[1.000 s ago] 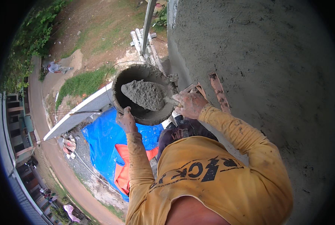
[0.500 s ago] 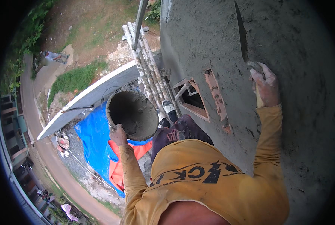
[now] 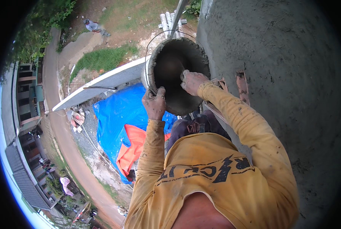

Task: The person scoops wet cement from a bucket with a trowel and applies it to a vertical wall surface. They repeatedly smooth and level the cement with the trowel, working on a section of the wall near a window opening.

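A round mortar-crusted bucket [image 3: 152,68] hangs in front of me, raised and tipped so its mouth faces me; a thin wire handle loops beyond its far rim. My left hand [image 3: 155,104] is closed on the bucket's near-left rim. Inside the mouth, my right hand [image 3: 194,82] is closed round the handle of a trowel, whose blade is lost in the bucket's dark interior. To the right stands a wall [image 3: 284,95] coated in wet grey mortar, with a narrow strip of bare brick [image 3: 242,88] showing.
Pale poles [image 3: 165,26] lie beyond the bucket, beside a slanting beam [image 3: 180,15]. A curved concrete ledge [image 3: 105,79] runs at left. Far below are a blue tarp [image 3: 115,110], an orange sheet [image 3: 130,147], a road [image 3: 69,152] and another person [image 3: 92,26].
My right hand has brought the trowel from the wall down into the bucket. My left hand has lifted the bucket forward and to the right. The view has shifted somewhat.
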A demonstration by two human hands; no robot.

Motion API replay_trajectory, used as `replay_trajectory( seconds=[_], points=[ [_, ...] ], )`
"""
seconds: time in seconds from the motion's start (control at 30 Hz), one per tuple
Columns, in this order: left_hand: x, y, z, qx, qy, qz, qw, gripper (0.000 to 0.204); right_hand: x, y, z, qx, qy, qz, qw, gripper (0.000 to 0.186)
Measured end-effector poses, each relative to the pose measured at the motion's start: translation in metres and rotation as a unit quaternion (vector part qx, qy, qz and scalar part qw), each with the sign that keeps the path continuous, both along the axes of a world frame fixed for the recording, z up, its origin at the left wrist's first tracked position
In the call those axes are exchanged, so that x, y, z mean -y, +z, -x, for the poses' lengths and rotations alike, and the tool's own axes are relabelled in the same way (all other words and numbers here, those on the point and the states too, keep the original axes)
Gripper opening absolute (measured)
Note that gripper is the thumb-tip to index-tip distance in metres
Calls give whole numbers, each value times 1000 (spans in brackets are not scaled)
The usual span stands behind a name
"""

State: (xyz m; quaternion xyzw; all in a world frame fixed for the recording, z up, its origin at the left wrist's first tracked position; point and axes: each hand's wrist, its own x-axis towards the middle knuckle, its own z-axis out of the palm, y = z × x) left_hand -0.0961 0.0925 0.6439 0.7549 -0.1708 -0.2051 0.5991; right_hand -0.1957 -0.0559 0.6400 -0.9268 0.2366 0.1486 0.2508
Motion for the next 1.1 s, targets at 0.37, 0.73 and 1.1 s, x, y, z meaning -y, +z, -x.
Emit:
replay_trajectory(
  seconds=[0.37, 0.73, 1.1],
  points=[
    [23, 33, -19, 20, -56, 15, 998, 11, 28, 20, 27, -9, -36, 80, 996, 20],
    [27, 12, -9, 78, -55, -67, 993, 12, 5, -11, 26, -69, -55, 105, 990, 22],
    [8, 0, -14, 172, -112, -75, 976, 20, 42, -18, 87, -70, -15, 81, 994, 35]
  ],
)
